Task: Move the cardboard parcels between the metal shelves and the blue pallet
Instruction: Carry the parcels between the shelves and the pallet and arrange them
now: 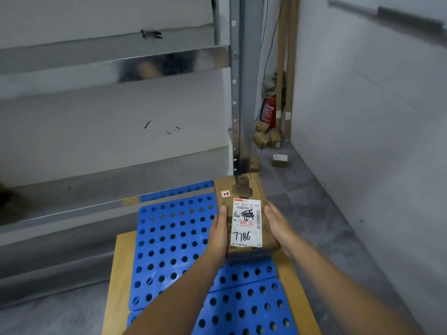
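Up and to the left of my grip run the metal shelves [108, 61], their beams blurred. Below the grip and spreading left of it lies the blue pallet [169, 238], its top full of round holes. My left hand [219, 229] clasps the left edge of the cardboard parcel [242, 189], thumb on top beside the white label [246, 223]. My right hand [278, 226] clasps the opposite edge, so the parcel is clamped between both hands. It hangs clear above the pallet's far right part, with a shadow beneath its near end.

I judge this to be the carry between pallet and shelf, though I cannot tell which way it is bound. The next move calls for keeping the parcel level and setting it flat before either hand lets go. Beyond the grip, to the right, small boxes [262, 136] lie on the floor by a red extinguisher [271, 112].
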A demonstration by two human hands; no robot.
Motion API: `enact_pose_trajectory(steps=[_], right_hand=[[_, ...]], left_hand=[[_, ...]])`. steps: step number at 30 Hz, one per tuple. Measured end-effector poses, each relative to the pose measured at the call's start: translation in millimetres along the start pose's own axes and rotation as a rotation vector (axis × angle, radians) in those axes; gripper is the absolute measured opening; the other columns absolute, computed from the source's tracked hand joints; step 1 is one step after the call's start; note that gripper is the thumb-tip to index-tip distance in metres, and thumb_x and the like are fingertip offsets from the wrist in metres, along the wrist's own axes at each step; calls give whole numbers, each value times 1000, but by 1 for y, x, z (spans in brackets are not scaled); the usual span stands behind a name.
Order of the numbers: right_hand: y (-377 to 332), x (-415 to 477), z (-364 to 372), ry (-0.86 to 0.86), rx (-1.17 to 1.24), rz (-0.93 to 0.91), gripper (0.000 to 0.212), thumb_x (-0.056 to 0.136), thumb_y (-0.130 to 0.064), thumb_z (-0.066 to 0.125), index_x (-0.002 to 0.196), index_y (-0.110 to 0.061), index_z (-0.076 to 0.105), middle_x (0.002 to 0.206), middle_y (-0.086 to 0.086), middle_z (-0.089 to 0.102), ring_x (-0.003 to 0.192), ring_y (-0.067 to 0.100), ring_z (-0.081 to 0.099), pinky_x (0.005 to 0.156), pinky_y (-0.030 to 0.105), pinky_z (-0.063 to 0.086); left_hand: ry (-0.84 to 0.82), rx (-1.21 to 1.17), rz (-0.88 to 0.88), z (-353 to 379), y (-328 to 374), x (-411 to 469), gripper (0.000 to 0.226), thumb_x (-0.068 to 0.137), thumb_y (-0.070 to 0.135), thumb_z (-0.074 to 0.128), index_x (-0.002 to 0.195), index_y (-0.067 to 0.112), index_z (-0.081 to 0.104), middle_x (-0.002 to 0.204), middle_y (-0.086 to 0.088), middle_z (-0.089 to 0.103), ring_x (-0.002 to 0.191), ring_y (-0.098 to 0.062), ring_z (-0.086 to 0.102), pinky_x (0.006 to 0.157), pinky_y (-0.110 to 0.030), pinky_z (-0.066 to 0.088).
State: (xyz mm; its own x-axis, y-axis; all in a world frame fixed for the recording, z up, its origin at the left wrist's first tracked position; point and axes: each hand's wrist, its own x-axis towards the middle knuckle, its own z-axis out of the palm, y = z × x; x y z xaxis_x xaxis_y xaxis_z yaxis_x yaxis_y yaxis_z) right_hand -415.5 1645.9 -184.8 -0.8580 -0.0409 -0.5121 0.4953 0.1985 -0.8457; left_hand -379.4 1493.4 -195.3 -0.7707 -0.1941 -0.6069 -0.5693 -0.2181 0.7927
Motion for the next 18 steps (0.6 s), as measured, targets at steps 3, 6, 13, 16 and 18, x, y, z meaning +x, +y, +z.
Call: enact_pose_trajectory(steps=[3, 6, 13, 16, 18], right_hand=[[-1, 9, 2, -16, -43, 7, 46, 103, -42, 26, 148, -35, 29, 145, -1, 46, 133, 23, 44, 110, 52, 35], [3, 13, 3, -12, -64, -1, 46, 103, -44, 24, 148, -38, 28, 147, -2, 44, 135, 22, 41, 110, 50, 34], [3, 7, 7, 22, -92, -13, 44, 103, -43, 23, 146, -37, 31, 144, -2, 48, 132, 21, 44, 105, 45, 36], [-5, -1, 7, 42, -131, -29, 44, 104, -40, 25, 146, -32, 35, 141, 2, 51, 128, 22, 48, 106, 45, 38], [-10, -9, 6, 105, -197, -38, 47, 104, -39, 28, 149, -25, 31, 149, 5, 41, 136, 24, 40, 109, 44, 33]], left_hand=[[25, 3, -3, 0, -5, 7, 60, 94, 68, 37, 131, 27, 61, 112, -3, 75, 102, -21, 72, 86, -36, 57], [40, 12, 3, 0, -9, 12, 58, 94, 68, 38, 127, 28, 64, 108, -1, 76, 100, -20, 73, 86, -36, 57], [60, 37, 24, -1, -9, 5, 66, 91, 72, 38, 136, 28, 57, 126, -4, 68, 115, -24, 64, 105, -47, 48], [71, 65, 24, -2, -2, 1, 70, 93, 69, 38, 145, 23, 48, 134, -10, 63, 122, -29, 60, 108, -48, 45], [82, 104, 38, -8, 5, -6, 70, 96, 65, 35, 151, 22, 39, 142, -11, 56, 129, -29, 54, 111, -45, 41]])
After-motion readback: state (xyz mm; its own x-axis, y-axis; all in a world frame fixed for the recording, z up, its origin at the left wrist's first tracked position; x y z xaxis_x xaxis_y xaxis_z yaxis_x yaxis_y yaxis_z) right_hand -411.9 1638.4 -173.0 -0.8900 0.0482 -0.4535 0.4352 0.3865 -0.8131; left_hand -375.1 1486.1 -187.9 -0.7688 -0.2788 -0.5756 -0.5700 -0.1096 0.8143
